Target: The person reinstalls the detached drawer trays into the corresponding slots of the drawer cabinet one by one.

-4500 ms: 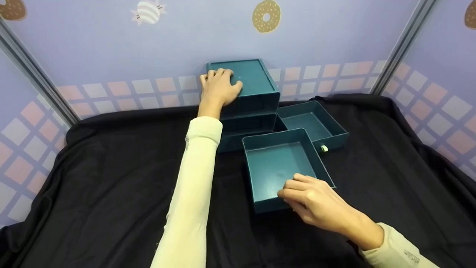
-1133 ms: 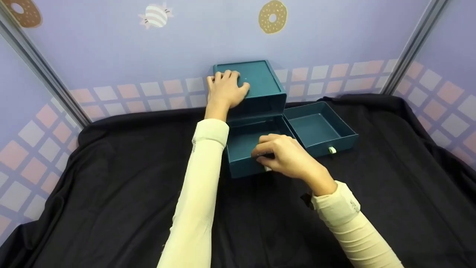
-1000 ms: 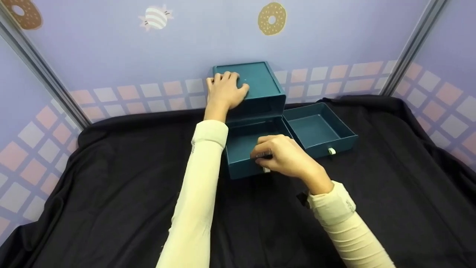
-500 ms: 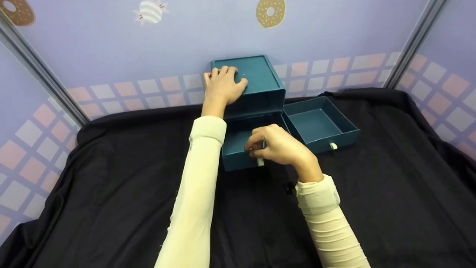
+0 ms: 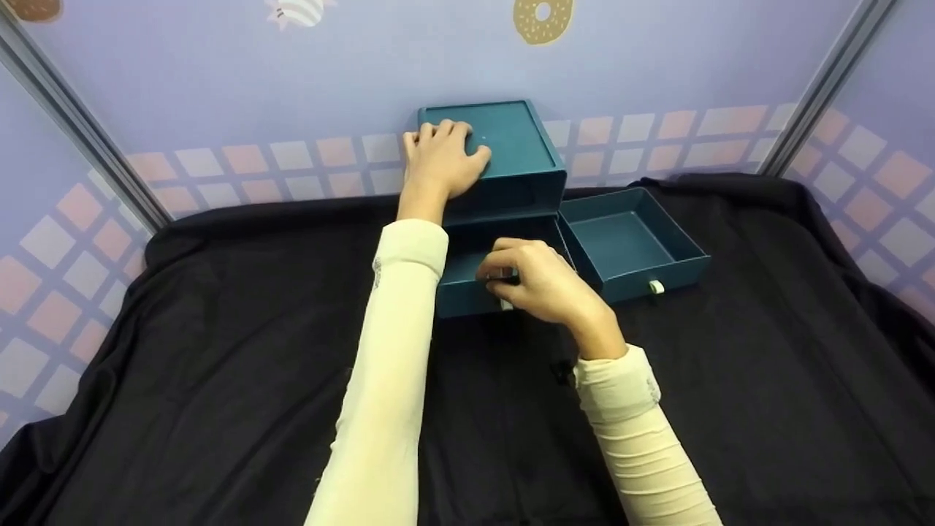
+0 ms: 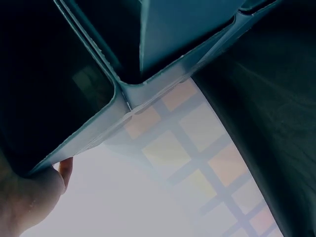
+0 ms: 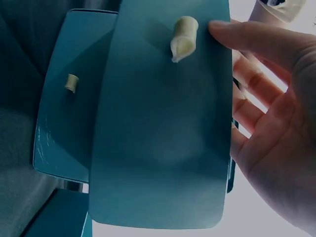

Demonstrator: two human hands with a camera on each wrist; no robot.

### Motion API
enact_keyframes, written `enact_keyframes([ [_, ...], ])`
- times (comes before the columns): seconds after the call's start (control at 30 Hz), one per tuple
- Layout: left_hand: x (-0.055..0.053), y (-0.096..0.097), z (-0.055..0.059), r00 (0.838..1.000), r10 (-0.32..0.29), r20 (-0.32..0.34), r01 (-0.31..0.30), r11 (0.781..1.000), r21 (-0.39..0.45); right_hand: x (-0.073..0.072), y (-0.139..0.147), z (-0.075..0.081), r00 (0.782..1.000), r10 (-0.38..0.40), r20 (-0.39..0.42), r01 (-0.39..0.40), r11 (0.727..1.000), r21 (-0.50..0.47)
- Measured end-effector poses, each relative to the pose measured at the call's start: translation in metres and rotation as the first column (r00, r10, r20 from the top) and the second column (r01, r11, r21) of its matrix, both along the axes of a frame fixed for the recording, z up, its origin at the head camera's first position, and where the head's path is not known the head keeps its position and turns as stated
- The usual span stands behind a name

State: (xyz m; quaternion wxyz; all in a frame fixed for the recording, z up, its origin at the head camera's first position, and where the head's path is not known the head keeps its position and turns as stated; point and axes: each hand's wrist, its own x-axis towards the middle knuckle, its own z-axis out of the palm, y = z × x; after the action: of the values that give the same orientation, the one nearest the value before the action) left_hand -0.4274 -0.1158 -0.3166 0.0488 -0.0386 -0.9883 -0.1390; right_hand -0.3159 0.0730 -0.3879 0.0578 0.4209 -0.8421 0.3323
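A teal drawer cabinet (image 5: 511, 135) stands against the back wall. My left hand (image 5: 442, 161) rests on its top near the left edge, fingers spread. Below the bare top slot, a teal drawer (image 5: 467, 301) sticks partway out of the middle slot. My right hand (image 5: 533, 281) holds this drawer's front wall (image 7: 158, 138), thumb outside beside the pale pull tab (image 7: 183, 39) and the other fingers over the rim. Under it, another drawer front (image 7: 64, 133) with its own tab shows in the right wrist view. In the left wrist view, my left hand (image 6: 29, 197) is at the cabinet's edge.
To the right of the cabinet, a loose teal drawer (image 5: 621, 241) with a pale tab (image 5: 657, 287) sits on the black cloth (image 5: 241, 351). Patterned lilac wall panels (image 5: 292, 95) close in the back and both sides.
The drawer in my right hand, earlier held out in front of the cabinet, is now in its middle slot and slides farther back. My left hand stays on the cabinet top.
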Motion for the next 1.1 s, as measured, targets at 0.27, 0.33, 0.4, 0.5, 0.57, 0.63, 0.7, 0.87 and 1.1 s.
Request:
enact_keyframes([
  [0.27, -0.003, 0.007, 0.007, 1.000, -0.006, -0.010, 0.006, 1.000, 0.000, -0.002, 0.001, 0.001, 0.992, -0.119, -0.046, 0.118, 0.993, -0.021],
  [0.33, -0.003, 0.008, 0.007, 1.000, -0.009, -0.011, 0.009, 1.000, -0.006, -0.002, 0.000, 0.000, 0.990, -0.134, -0.050, 0.133, 0.991, -0.025],
  [0.4, -0.003, 0.008, 0.007, 1.000, -0.010, -0.012, 0.010, 1.000, -0.012, -0.001, -0.001, 0.000, 0.988, -0.147, -0.053, 0.146, 0.989, -0.023],
  [0.5, -0.003, 0.007, 0.005, 1.000, -0.015, -0.007, 0.015, 1.000, -0.021, 0.000, -0.004, 0.000, 0.985, -0.160, -0.061, 0.159, 0.987, -0.016],
  [0.57, -0.004, 0.007, 0.005, 1.000, -0.019, -0.005, 0.019, 1.000, -0.019, 0.000, -0.005, -0.001, 0.983, -0.171, -0.070, 0.171, 0.985, -0.015],
  [0.63, -0.004, 0.006, 0.005, 1.000, -0.022, -0.007, 0.022, 1.000, -0.013, 0.000, -0.006, -0.001, 0.980, -0.184, -0.077, 0.183, 0.983, -0.021],
  [0.7, -0.004, 0.005, 0.004, 1.000, -0.017, -0.009, 0.017, 1.000, -0.010, 0.000, -0.007, -0.001, 0.978, -0.191, -0.086, 0.189, 0.981, -0.031],
  [0.87, -0.003, 0.002, 0.002, 1.000, -0.010, 0.000, 0.010, 1.000, -0.007, 0.001, -0.009, -0.003, 0.975, -0.192, -0.110, 0.188, 0.981, -0.048],
  [1.1, -0.001, -0.001, -0.002, 1.000, -0.005, -0.009, 0.005, 1.000, -0.011, 0.002, -0.009, -0.007, 0.970, -0.220, -0.107, 0.221, 0.975, -0.008],
])
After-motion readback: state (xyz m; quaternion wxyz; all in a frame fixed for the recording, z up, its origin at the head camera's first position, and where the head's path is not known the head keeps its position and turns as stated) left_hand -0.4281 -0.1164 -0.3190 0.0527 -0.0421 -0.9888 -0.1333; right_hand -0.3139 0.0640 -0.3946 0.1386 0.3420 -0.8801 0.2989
